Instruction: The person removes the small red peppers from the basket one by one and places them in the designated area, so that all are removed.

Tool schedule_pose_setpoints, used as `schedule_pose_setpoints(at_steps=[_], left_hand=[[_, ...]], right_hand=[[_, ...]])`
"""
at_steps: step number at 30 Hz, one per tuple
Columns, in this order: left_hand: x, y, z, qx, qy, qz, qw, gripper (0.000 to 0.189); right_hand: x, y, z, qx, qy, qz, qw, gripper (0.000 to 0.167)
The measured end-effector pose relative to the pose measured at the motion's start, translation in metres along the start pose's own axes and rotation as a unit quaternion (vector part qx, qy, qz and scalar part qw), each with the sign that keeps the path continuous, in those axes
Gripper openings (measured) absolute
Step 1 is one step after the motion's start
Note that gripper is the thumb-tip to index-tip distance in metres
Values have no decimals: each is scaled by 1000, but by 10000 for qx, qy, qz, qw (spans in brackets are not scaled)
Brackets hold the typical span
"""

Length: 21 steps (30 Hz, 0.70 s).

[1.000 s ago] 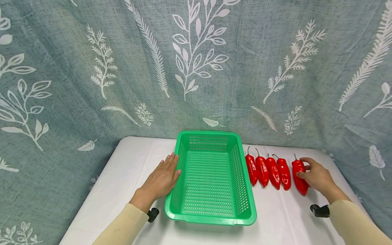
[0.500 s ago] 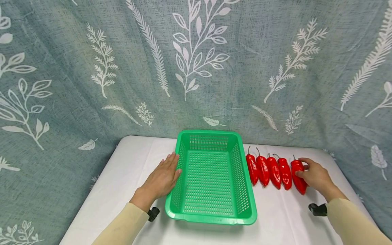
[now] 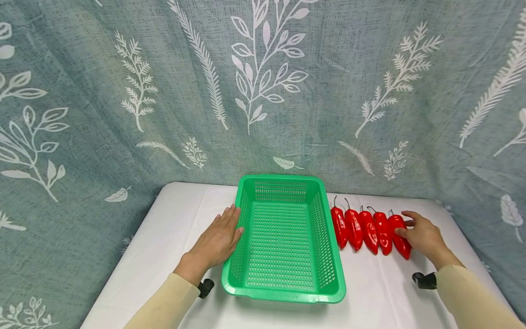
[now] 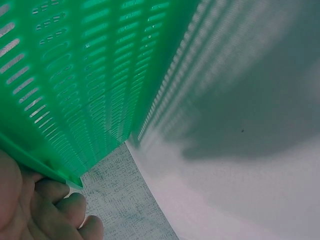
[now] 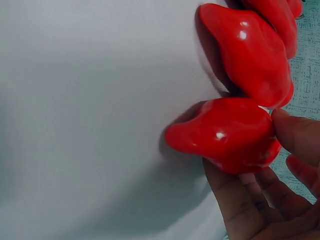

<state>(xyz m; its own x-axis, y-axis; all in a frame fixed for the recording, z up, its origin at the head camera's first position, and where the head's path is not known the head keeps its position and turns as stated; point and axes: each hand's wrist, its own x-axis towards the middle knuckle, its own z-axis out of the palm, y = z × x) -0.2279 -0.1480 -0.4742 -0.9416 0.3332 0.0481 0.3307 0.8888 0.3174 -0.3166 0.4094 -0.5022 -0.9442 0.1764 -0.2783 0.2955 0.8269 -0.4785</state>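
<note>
My left hand (image 3: pixel 219 237) rests with extended fingers on the left rim of a green plastic basket (image 3: pixel 283 296), palm down. From the left wrist view, its fingertips lie right at the slotted basket wall (image 4: pixel 100 75). At the right end of a row lies a glossy red pepper (image 3: pixel 397 228), stem pointing away. My right hand (image 3: pixel 425 235) holds this pepper from its right side. In the right wrist view, the thumb is at the stem end and the fingers (image 5: pixel 235 200) are against the side of the same pepper (image 5: pixel 225 135).
Several more red peppers (image 3: pixel 369 230) lie side by side between the basket's right wall and the held one. They are on a white-covered table (image 3: pixel 370 292). A blue-grey leaf-patterned curtain (image 3: pixel 263 151) hangs behind and beside the table.
My right hand has slid the end pepper left along the table, closing the gap to its neighbour in the row. The left hand and basket have stayed put.
</note>
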Motion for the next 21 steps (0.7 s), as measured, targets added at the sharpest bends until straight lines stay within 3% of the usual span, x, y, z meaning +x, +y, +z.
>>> schedule_pose_setpoints(at_steps=[21], left_hand=[[0,-1,-1,-18,-33,-36,10000,65]], right_hand=[[-8,0,9,46,286,73,9996,84]])
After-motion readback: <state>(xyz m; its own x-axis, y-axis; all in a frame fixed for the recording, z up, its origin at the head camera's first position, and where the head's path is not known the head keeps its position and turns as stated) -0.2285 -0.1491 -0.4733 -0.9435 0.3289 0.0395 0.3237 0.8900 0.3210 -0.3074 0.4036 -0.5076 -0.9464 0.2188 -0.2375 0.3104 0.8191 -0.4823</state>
